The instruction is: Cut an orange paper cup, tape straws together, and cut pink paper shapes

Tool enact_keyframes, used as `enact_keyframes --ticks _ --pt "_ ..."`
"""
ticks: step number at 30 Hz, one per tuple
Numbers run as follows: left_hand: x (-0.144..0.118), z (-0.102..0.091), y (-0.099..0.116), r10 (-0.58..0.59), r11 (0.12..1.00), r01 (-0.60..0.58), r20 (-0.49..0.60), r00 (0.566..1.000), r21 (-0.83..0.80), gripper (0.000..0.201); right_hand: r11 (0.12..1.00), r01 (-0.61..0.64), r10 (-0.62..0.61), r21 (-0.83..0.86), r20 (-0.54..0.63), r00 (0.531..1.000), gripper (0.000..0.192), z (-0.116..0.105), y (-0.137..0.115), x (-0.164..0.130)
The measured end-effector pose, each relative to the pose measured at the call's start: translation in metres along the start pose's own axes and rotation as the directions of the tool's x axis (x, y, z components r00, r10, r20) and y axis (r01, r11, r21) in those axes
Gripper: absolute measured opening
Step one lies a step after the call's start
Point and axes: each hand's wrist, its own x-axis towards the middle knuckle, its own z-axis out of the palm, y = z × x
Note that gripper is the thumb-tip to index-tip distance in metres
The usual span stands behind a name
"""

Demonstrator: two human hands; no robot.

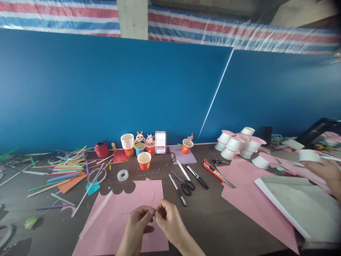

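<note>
My left hand [139, 221] and my right hand [169, 217] meet fingertip to fingertip above a sheet of pink paper [156, 192]. Both are closed in a pinch on a tiny bluish-grey piece, too small to name. A thin greyish strip [124, 213] shows just left of my left hand; whether it joins the pinched piece I cannot tell. Beyond my fingers a round pink paper disc [148, 195] lies on the sheet, whose far edge has scalloped cut-outs. Right of the sheet lie black scissors [186, 185] and a silver pen [178, 189].
An orange paper cup [144, 161], a cup stack [128, 144] and a tape roll [122, 175] stand or lie ahead. Coloured sticks [64, 169] spread leftward. A red utility knife [217, 173] points right. At far right another person's hand [323, 172] is by a white cup [309, 155].
</note>
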Motion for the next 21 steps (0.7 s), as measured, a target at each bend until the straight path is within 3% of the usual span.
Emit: enact_keyframes --ticks 6,14,21 --pt "-0.0017 0.0 -0.0008 0.014 0.999 -0.015 -0.019 1.0 -0.047 0.025 0.997 0.011 -0.014 0.082 0.036 0.999 0.013 -0.0016 0.0006 -0.0042" --pt "-0.0056 0.0037 0.0045 -0.008 0.998 0.004 -0.05 0.999 -0.063 0.025 0.997 0.015 -0.015 0.077 -0.003 1.0 0.015 -0.0001 0.0003 -0.0035" --pt "-0.0064 0.0001 -0.001 -0.01 0.998 0.01 -0.002 1.0 -0.059 0.021 0.997 0.014 -0.012 0.075 -0.02 1.0 0.012 0.0026 -0.0012 -0.0047"
